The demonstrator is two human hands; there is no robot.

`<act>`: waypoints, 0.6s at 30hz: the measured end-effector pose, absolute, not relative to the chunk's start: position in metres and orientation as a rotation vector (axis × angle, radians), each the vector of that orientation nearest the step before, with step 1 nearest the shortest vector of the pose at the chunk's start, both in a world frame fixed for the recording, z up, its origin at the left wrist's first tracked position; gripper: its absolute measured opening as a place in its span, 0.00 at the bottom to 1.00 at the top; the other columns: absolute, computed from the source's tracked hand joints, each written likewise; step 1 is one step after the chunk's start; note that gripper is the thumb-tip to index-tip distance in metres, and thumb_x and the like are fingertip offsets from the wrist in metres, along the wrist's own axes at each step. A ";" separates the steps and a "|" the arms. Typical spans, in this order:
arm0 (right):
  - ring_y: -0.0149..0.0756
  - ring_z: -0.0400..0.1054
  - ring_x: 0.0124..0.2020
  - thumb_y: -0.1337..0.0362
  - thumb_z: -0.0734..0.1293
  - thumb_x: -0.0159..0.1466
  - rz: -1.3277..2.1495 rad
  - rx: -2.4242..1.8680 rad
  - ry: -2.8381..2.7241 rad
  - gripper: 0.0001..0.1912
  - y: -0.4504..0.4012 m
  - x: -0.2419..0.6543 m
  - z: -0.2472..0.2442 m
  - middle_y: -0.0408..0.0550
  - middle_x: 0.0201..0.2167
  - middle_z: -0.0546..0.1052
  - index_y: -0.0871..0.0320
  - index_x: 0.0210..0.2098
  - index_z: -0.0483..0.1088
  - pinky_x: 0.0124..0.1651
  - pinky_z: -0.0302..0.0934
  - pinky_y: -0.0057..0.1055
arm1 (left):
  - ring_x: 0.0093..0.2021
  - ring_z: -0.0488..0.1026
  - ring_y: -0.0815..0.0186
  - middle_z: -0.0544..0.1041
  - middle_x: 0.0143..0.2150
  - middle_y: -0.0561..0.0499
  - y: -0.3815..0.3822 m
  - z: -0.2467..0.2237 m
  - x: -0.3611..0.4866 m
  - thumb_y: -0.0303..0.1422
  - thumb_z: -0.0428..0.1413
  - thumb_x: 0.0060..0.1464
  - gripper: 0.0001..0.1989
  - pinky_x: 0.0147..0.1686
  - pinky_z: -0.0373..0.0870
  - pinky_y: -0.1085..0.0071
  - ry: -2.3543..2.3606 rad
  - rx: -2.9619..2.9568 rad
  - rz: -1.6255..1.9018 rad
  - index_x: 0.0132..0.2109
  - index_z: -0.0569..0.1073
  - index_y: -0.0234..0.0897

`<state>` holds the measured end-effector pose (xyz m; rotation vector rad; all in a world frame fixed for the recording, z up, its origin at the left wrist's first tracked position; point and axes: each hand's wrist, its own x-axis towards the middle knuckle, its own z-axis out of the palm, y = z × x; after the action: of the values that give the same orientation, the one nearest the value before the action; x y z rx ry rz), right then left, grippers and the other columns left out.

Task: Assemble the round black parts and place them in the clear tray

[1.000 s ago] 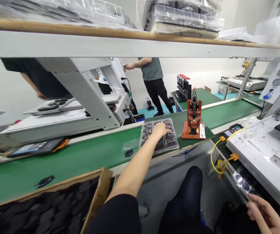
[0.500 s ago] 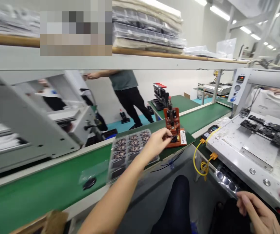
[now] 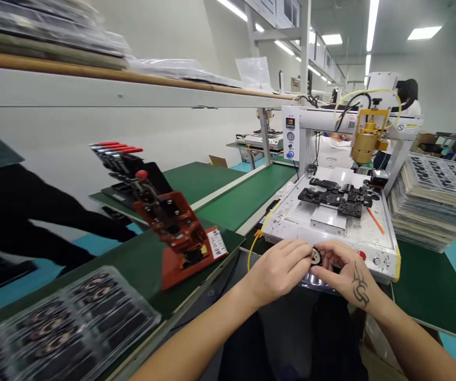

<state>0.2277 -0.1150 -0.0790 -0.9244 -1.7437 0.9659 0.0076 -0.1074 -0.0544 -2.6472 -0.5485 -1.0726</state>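
Note:
Between my two hands, in front of the white machine, is a small round part [image 3: 315,257] with a black rim and a pale face. My right hand [image 3: 345,270] grips its right side between thumb and fingers. The fingers of my left hand [image 3: 281,269] are closed on its left side and partly cover it. Below the hands, the edge of a clear plastic blister tray [image 3: 319,281] shows. To the left, an orange-red toggle-clamp fixture [image 3: 180,227] with a red-tipped handle stands on the green bench.
A clear tray [image 3: 108,317] of round parts lies at lower left. The white benchtop machine [image 3: 287,225] carries black fixtures [image 3: 334,196] under a gold-coloured head [image 3: 365,143]. Stacked trays [image 3: 426,211] stand to its right. A person's dark-trousered legs [image 3: 33,206] are at far left.
My view has swung right. My left hand has left the clamp fixture and met my right hand, which has risen from low right. The round part now shows between them.

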 end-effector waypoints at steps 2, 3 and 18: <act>0.36 0.70 0.33 0.55 0.78 0.63 0.953 -0.947 -1.731 0.17 -0.115 0.235 -0.079 0.43 0.36 0.77 0.54 0.49 0.79 0.37 0.68 0.34 | 0.44 0.80 0.56 0.82 0.43 0.41 -0.102 -0.054 0.016 0.26 0.48 0.74 0.14 0.45 0.78 0.59 -0.517 -2.657 -1.053 0.42 0.76 0.38; 0.36 0.69 0.32 0.55 0.79 0.62 0.955 -0.959 -1.720 0.17 -0.114 0.239 -0.079 0.42 0.34 0.76 0.54 0.48 0.79 0.36 0.67 0.33 | 0.44 0.80 0.56 0.82 0.43 0.41 -0.100 -0.055 0.020 0.25 0.48 0.74 0.14 0.45 0.78 0.60 -0.498 -2.659 -1.048 0.42 0.76 0.38; 0.36 0.64 0.30 0.52 0.77 0.63 0.384 -1.328 -1.464 0.22 -0.097 0.373 -0.066 0.43 0.30 0.73 0.59 0.50 0.77 0.33 0.63 0.34 | 0.61 0.74 0.50 0.77 0.57 0.38 0.066 -0.016 0.146 0.37 0.60 0.67 0.15 0.63 0.71 0.54 -1.092 -2.981 -0.878 0.57 0.76 0.35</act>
<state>0.3732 -0.0966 -0.0656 -1.3285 -1.4643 0.3838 0.1461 0.0664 -0.0159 -2.9813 -1.0925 -0.8782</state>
